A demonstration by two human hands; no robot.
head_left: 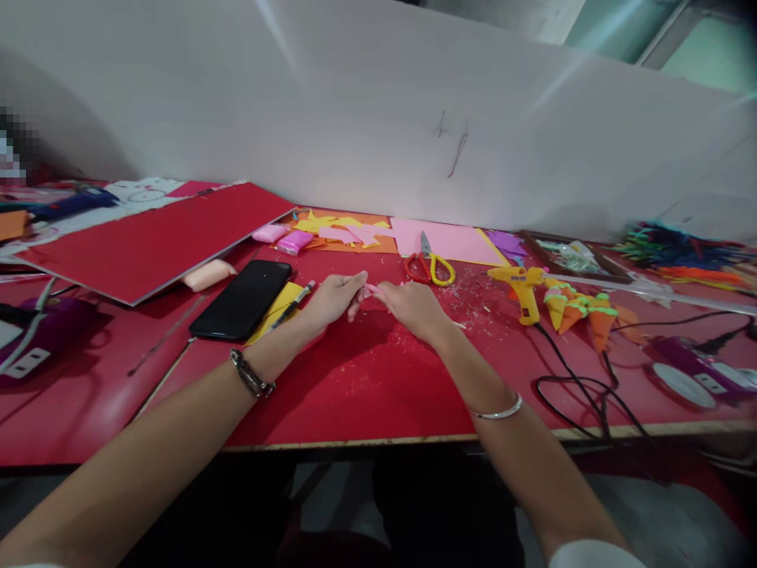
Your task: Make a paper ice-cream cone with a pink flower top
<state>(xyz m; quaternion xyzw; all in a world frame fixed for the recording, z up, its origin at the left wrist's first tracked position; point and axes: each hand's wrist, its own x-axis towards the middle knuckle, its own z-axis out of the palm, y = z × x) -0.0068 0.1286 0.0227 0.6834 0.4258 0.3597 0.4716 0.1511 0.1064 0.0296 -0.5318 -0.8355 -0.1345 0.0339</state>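
My left hand and my right hand meet over the red table, both with fingers closed. Between their fingertips is a small pink piece, mostly hidden; I cannot tell if it is clay or paper. Just beyond my right hand lie scissors with one red and one yellow handle. Left of my left hand are a pen on a yellow paper pad and a black phone. Two pink packets rest farther back.
A yellow glue gun with a looping black cord stands at right, beside several small paper cones. Pink paper and yellow scraps lie along the wall. A large red board leans at left. Purple power strips flank both sides.
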